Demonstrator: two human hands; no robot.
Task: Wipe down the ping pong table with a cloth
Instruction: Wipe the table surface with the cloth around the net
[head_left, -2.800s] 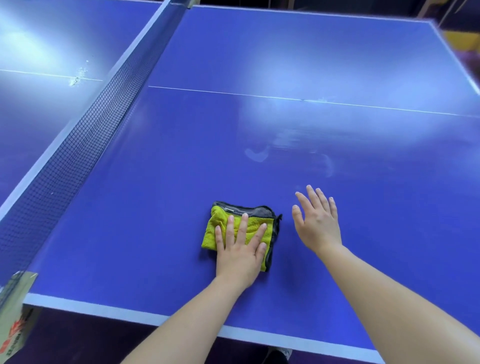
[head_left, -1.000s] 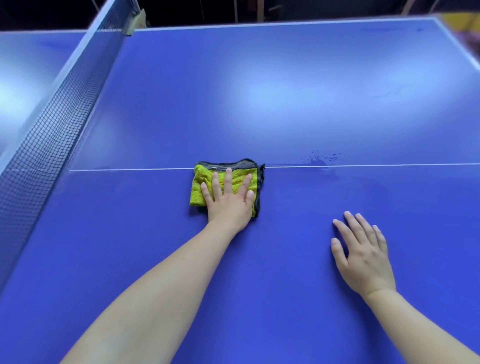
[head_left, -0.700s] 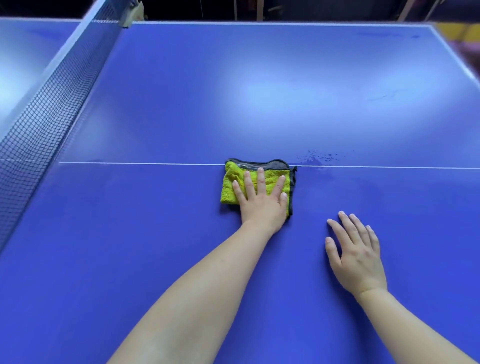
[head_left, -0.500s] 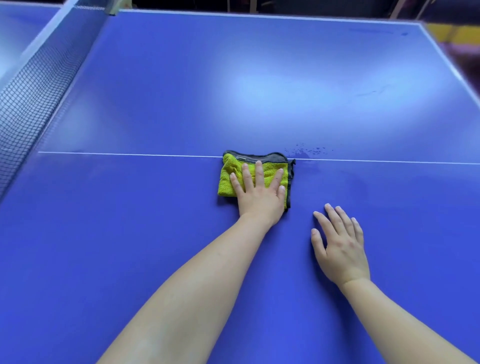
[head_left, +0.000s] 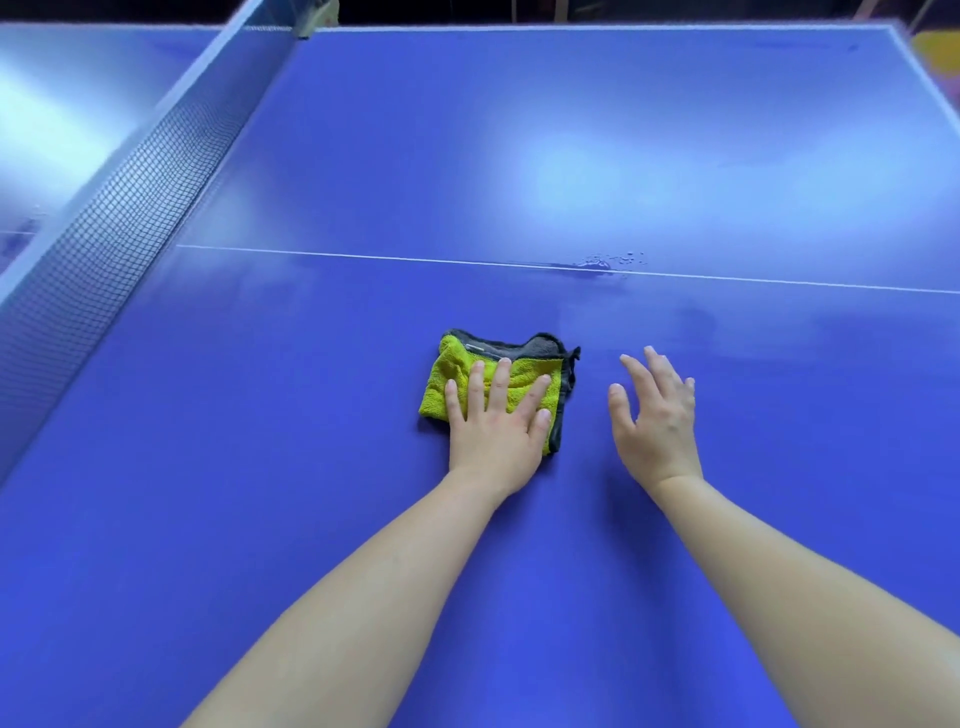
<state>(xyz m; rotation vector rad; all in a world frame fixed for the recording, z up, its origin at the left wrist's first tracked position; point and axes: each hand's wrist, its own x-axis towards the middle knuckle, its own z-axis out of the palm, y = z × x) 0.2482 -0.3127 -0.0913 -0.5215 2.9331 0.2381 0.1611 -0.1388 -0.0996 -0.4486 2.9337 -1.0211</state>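
Change: the left hand (head_left: 493, 426) and the cloth (head_left: 457, 374) have drawn back toward the person; half a second ago the cloth's far edge lay at the white line (head_left: 363, 256), and now bare table (head_left: 260, 519) shows between them
Left grip: palm flat on the cloth, fingers straight and spread, pressing down; nothing is pinched
Right grip: the right hand (head_left: 657, 421) is just beside the cloth, fingers loosely spread, holding nothing; whether it touches the table cannot be told
Cloth position: folded, yellow with a dark border, lying flat on the near side of the white line, well apart from the net (head_left: 119, 218) on the left
Surface: water drops (head_left: 597, 262) sit on the white line, beyond the cloth and to its right, unwiped; faint damp patches show on the near side of the line
Step in hand: judged to be the return half of a wiping stroke
Method: keep the palm flat and the pressure even, so the whole fold stays in contact
Method: hold the fingertips over the far edge, so the fold does not roll or open
Method: overlap each pass with the last, and run the next one out over the drops
Caution: keep the right hand off the freshly wiped lane
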